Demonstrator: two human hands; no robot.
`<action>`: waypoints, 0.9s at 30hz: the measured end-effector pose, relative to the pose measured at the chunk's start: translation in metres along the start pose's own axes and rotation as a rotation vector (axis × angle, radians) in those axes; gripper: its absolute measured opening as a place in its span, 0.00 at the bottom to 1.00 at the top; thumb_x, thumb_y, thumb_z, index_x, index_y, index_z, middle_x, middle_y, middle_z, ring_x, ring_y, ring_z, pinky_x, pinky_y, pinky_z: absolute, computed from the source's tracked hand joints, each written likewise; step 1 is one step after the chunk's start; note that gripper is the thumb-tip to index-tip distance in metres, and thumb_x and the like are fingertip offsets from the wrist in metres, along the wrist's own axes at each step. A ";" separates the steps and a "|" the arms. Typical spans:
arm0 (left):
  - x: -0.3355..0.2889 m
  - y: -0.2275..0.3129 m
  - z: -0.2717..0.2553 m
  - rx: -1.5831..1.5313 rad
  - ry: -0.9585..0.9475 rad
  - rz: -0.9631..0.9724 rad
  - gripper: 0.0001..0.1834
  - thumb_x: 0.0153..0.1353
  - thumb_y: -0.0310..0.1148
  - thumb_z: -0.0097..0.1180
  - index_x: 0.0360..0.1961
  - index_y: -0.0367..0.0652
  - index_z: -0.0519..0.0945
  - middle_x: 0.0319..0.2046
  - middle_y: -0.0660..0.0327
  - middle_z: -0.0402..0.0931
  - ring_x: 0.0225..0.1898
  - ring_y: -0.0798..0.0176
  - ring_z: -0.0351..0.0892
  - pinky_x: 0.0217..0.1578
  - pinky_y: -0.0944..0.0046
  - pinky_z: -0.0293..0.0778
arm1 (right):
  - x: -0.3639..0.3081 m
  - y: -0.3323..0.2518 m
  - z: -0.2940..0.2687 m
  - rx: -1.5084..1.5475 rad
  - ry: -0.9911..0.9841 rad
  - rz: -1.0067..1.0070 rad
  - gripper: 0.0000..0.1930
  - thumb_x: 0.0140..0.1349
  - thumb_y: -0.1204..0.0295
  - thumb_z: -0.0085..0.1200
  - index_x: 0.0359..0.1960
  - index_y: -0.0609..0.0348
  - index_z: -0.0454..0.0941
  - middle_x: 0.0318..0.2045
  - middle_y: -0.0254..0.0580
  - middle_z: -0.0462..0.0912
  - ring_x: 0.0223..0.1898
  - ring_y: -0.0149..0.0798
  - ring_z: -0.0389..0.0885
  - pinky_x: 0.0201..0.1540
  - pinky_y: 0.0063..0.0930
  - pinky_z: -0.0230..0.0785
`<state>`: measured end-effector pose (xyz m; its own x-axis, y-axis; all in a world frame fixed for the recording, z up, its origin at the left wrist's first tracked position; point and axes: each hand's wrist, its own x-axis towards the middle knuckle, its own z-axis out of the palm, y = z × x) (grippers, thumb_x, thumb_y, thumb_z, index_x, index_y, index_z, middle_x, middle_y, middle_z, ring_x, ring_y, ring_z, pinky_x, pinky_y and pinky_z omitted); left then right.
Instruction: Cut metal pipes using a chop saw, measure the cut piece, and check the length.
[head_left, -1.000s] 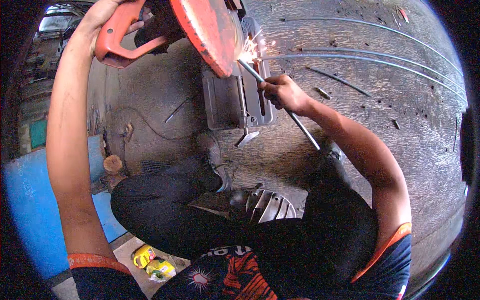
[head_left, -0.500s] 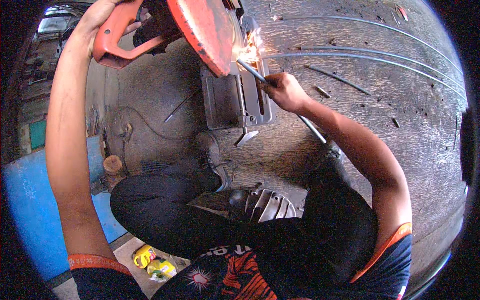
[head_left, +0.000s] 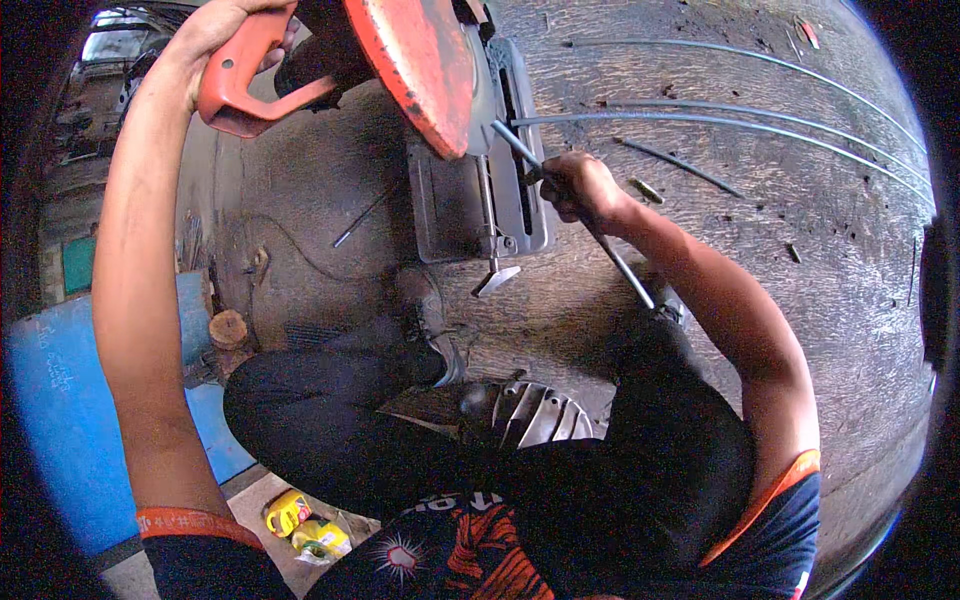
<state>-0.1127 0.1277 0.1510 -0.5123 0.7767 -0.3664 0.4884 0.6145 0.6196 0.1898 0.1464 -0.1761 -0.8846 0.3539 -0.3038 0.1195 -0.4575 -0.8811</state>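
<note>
The left hand is wrapped tight around the orange plastic handle of an orange-guarded chop saw, raised above its grey metal base. The right hand grips a thin grey steel rod, which lies slanting across the base under the blade guard. More long rods lie on the dark floor beyond.

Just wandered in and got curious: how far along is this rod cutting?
Cut offcuts lie on the floor beside the saw, so some cutting looks done. In hand: the left hand grips the chop saw's orange handle, the right hand holds a rod under the blade guard. Several long rods remain uncut.
</note>
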 end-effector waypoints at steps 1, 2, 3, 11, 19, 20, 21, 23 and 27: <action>0.000 -0.001 0.001 0.012 -0.021 -0.011 0.22 0.58 0.47 0.62 0.44 0.42 0.76 0.30 0.65 0.77 0.24 0.72 0.77 0.24 0.75 0.76 | -0.002 0.000 0.000 0.191 0.000 0.089 0.14 0.64 0.67 0.44 0.36 0.62 0.82 0.19 0.32 0.73 0.14 0.26 0.65 0.17 0.24 0.59; -0.001 0.001 0.001 0.012 -0.019 -0.010 0.22 0.58 0.47 0.62 0.44 0.42 0.76 0.30 0.65 0.77 0.24 0.72 0.77 0.24 0.75 0.76 | -0.003 0.001 0.001 0.371 0.017 0.202 0.15 0.66 0.67 0.42 0.37 0.63 0.81 0.19 0.31 0.72 0.12 0.27 0.62 0.17 0.23 0.58; -0.004 0.002 0.004 0.001 0.057 -0.004 0.22 0.57 0.48 0.62 0.44 0.42 0.76 0.30 0.65 0.77 0.25 0.72 0.77 0.25 0.74 0.76 | -0.004 0.000 0.001 0.458 -0.047 0.229 0.19 0.69 0.64 0.33 0.45 0.63 0.75 0.18 0.28 0.67 0.12 0.23 0.57 0.15 0.17 0.51; -0.027 0.024 0.019 -0.130 -0.005 -0.057 0.19 0.63 0.40 0.53 0.50 0.38 0.76 0.34 0.55 0.80 0.34 0.58 0.81 0.35 0.58 0.77 | -0.005 -0.014 0.005 0.714 -0.134 0.333 0.17 0.70 0.65 0.34 0.47 0.63 0.73 0.18 0.29 0.68 0.10 0.24 0.59 0.16 0.20 0.60; -0.027 0.025 0.022 -0.152 0.016 -0.056 0.19 0.62 0.41 0.54 0.48 0.38 0.76 0.34 0.56 0.80 0.32 0.60 0.80 0.31 0.60 0.77 | -0.008 -0.015 0.015 0.605 -0.182 0.266 0.17 0.71 0.64 0.36 0.44 0.66 0.73 0.20 0.27 0.67 0.12 0.21 0.59 0.18 0.15 0.59; -0.027 0.026 0.022 -0.152 0.014 -0.056 0.19 0.62 0.41 0.54 0.48 0.38 0.76 0.34 0.56 0.80 0.32 0.60 0.80 0.31 0.60 0.77 | -0.009 -0.014 0.015 0.595 -0.172 0.277 0.17 0.71 0.64 0.36 0.44 0.66 0.73 0.20 0.27 0.67 0.12 0.21 0.59 0.18 0.15 0.59; -0.028 0.027 0.022 -0.136 0.029 -0.074 0.19 0.62 0.41 0.54 0.48 0.39 0.76 0.34 0.56 0.80 0.32 0.60 0.80 0.31 0.60 0.76 | -0.008 -0.013 0.015 0.620 -0.168 0.287 0.17 0.71 0.64 0.37 0.44 0.65 0.73 0.21 0.28 0.68 0.13 0.21 0.59 0.18 0.15 0.58; -0.028 0.028 0.023 -0.119 0.043 -0.093 0.19 0.62 0.41 0.54 0.48 0.39 0.77 0.35 0.56 0.80 0.33 0.60 0.80 0.32 0.60 0.76 | -0.009 -0.012 0.015 0.647 -0.164 0.298 0.16 0.71 0.63 0.39 0.44 0.65 0.73 0.22 0.28 0.68 0.14 0.21 0.59 0.18 0.16 0.58; -0.030 0.029 0.027 -0.091 0.102 -0.086 0.19 0.62 0.43 0.54 0.48 0.40 0.77 0.35 0.57 0.80 0.32 0.61 0.79 0.31 0.61 0.76 | -0.008 -0.008 0.018 0.571 -0.117 0.250 0.15 0.69 0.62 0.45 0.43 0.63 0.74 0.22 0.28 0.68 0.15 0.22 0.60 0.19 0.16 0.56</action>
<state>-0.0647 0.1258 0.1612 -0.6210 0.7008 -0.3509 0.3761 0.6593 0.6511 0.1878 0.1322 -0.1599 -0.9083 0.1029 -0.4056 0.0985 -0.8894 -0.4463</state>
